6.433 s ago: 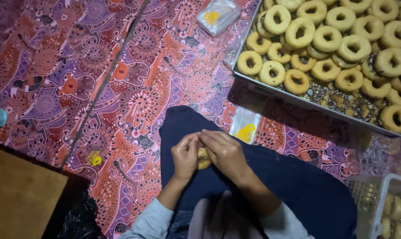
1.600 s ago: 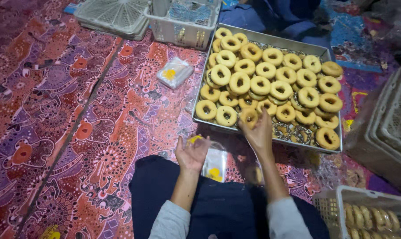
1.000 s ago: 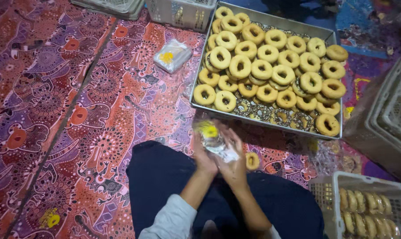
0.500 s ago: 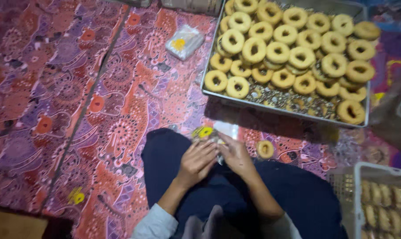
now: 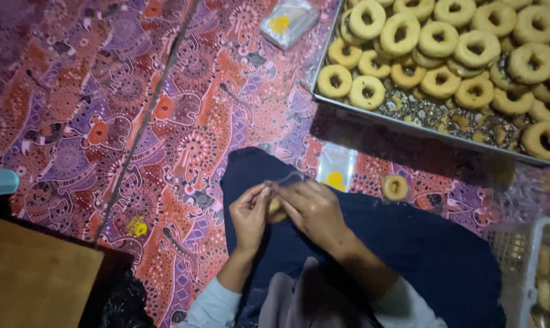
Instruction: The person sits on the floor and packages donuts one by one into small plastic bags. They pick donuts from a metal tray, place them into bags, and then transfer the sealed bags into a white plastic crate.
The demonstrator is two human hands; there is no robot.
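A small golden ring-shaped pastry (image 5: 276,208) sits pinched between the fingertips of the left hand (image 5: 249,217) and right hand (image 5: 314,209), partly wrapped in thin clear plastic (image 5: 290,179) above them.

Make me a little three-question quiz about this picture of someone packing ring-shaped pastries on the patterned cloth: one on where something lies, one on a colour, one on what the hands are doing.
1. Where is the single loose ring?
A. on the cloth below the tray
B. in the basket
C. on the wooden board

2. What colour is the label on the flat bag by the knee?
A. blue
B. yellow
C. green

3. How are the left hand and right hand?
A. spread apart
B. flat on the cloth
C. together, pinching a small bag

Answers: 1 A, it lies alone on the cloth; 2 B, a yellow patch shows; 3 C, the fingertips meet over the lap.
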